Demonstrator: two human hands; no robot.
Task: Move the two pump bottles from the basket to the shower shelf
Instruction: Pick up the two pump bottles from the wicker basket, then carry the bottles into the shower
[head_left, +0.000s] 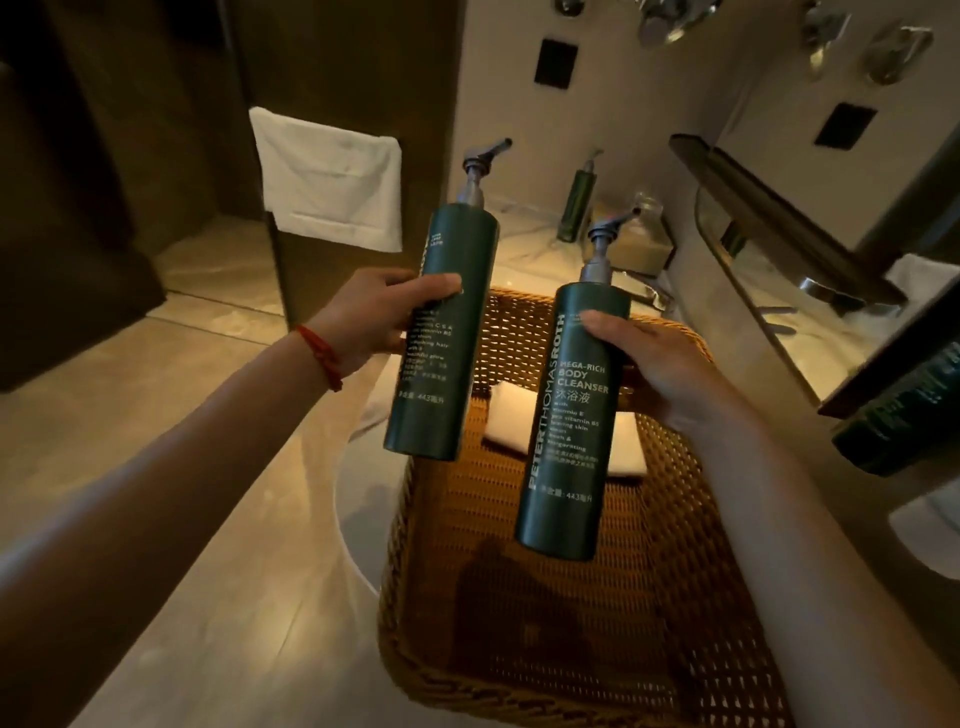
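Left hand (371, 317): I see it wrapped around the middle of one dark green pump bottle (441, 332), thumb across the front, red string bracelet (323, 356) at the wrist. Right hand (657, 371): closed on the side of the second pump bottle (569, 415), whose label reads body cleanser. I note both bottles held nearly upright, apart from each other, raised above the wicker basket (524, 623). Basket contents: a folded white cloth (511, 421) on its woven floor. Behind: a pale tabletop (524, 244) carrying a third green bottle (576, 200) and a jar. A white towel (330, 179) hangs at left.
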